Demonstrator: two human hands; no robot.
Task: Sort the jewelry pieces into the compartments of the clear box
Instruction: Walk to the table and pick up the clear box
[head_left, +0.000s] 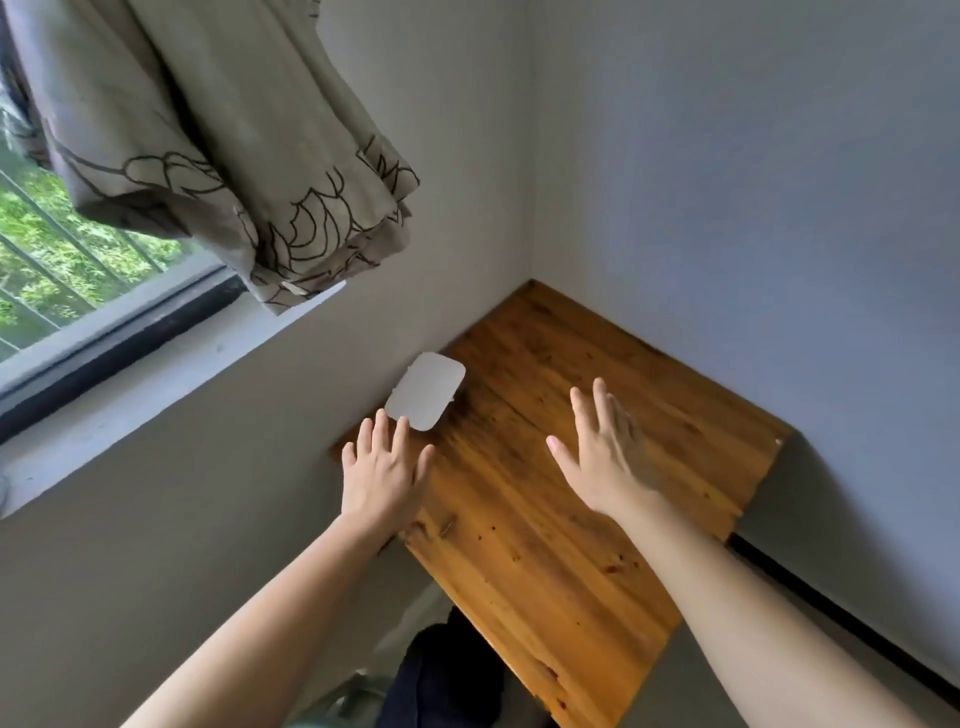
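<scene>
Clear box (425, 391) lying flat at the far left edge of the wooden worktop (545, 519), tight against the wall below the window sill (119, 384), lid side up and pale under glare. No compartments or jewelry pieces made out from here; contents hidden or too faint to tell. Likely thin hard plastic: light, stiff, smooth enough to skate across the wood, and prone to spilling small pieces if tipped, so best taken by the two long sides with fingers on one and thumb on the other, kept level, and drawn toward the middle of the worktop before opening. Left hand (384, 478) palm down at the worktop's left edge, fingers (397, 434) spread wide and straight, tips just short of the box's near corner, perhaps brushing it, contact not certain. Right hand (605, 457) well apart to the right, also palm down, splayed wide above bare wood, holding nothing. Neither hand closed on anything; sorting judged not yet begun. Curtain (218, 145) bunched above the window, clear of the work.
</scene>
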